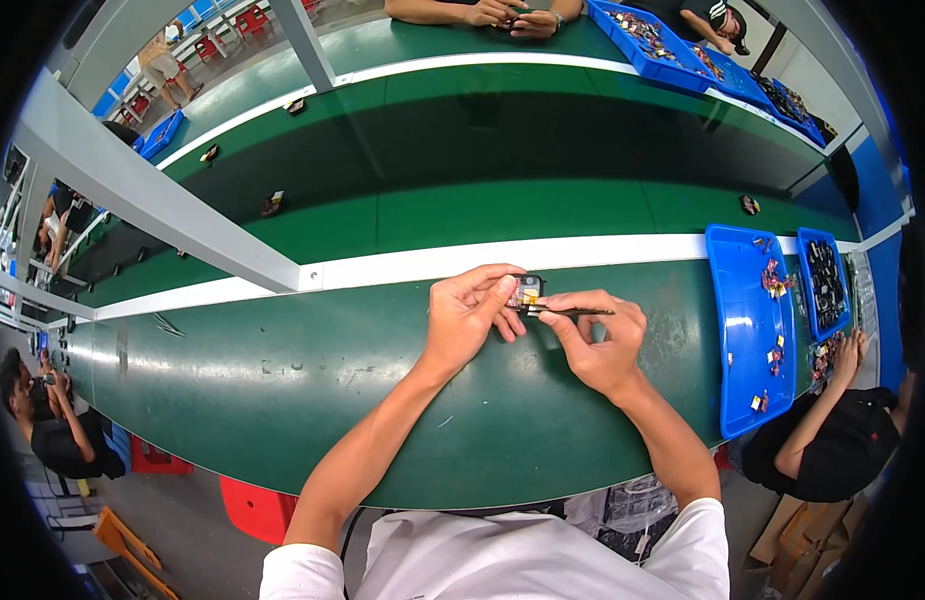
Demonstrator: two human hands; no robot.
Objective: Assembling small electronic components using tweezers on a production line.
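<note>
Over the green bench (283,400), my left hand (461,322) grips a small black-cased electronic device (529,283) between thumb and fingers. Its inside faces up, showing a reddish circuit part and a yellow patch. My right hand (608,350) pinches a pair of dark tweezers (585,311) lying almost level. The tweezers' tips reach the lower part of the device, close to the yellow patch; whether they grip anything there is too small to tell. Both forearms rest low over the bench's near side.
To the right lies a blue tray (731,345) with several small circuit parts. Beyond it a smaller blue tray (825,280) holds black cases, beside a co-worker (833,440). A conveyor belt (463,130) carrying scattered devices runs behind a white rail (413,258). A grey post (163,190) slants at left.
</note>
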